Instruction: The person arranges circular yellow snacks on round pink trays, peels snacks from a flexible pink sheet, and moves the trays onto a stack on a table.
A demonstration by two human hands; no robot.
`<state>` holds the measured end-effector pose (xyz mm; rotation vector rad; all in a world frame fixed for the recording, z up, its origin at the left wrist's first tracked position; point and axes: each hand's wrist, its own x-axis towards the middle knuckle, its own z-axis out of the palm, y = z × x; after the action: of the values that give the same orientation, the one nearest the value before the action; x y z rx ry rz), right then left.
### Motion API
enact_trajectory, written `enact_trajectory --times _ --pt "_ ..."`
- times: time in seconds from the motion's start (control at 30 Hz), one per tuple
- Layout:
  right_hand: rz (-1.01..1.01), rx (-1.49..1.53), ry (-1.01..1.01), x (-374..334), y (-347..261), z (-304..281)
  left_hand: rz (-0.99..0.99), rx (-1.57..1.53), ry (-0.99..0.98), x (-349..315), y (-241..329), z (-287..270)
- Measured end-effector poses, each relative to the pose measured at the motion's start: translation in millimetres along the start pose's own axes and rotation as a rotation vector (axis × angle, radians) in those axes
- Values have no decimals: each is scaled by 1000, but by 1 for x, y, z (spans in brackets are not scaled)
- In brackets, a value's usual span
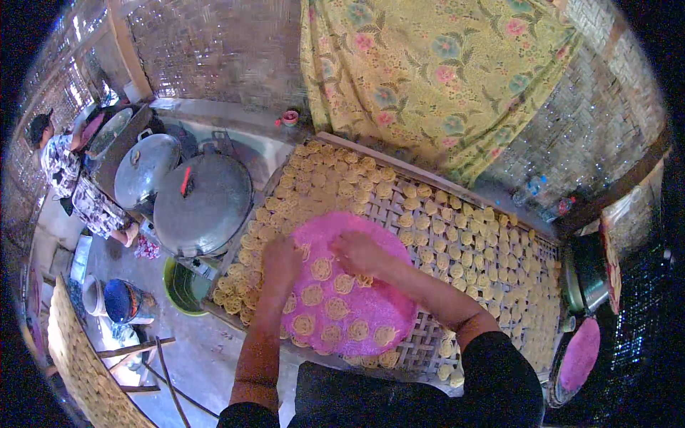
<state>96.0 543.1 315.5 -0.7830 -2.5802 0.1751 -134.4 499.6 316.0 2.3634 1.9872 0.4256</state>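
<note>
In front of me a round pink mesh sheet (322, 292) lies on a woven bamboo rack (421, 335), with several pale coiled noodle-like rounds (336, 308) on it. My left hand (282, 258) is closed at the left edge of the sheet, beside a coil. Over the upper right part of the sheet, my right hand (354, 253) has its fingers curled down. What either hand holds is hidden by the fingers. More coiled rounds (457, 250) cover the rack, packed closely on the left and spaced in rows on the right.
Large lidded metal pots (203, 207) stand left of the rack, above a green basin (187, 285). A person (68, 171) works at the far left. Blue bucket (121, 299) and wooden poles (168, 371) are lower left. Another pink round sheet (579, 353) leans at right. A floral cloth (428, 71) hangs behind.
</note>
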Motion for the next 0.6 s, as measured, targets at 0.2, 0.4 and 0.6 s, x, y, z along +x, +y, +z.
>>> enact_trajectory --times 0.2,0.4,0.6 --pt "546 506 140 -6 33 -11 -115 -511 123 -13 -9 -21" --pt "864 279 363 -30 141 -38 -256 -709 217 -5 -31 -25" --pt "732 69 355 -20 136 -8 -211 -896 200 26 9 -31"
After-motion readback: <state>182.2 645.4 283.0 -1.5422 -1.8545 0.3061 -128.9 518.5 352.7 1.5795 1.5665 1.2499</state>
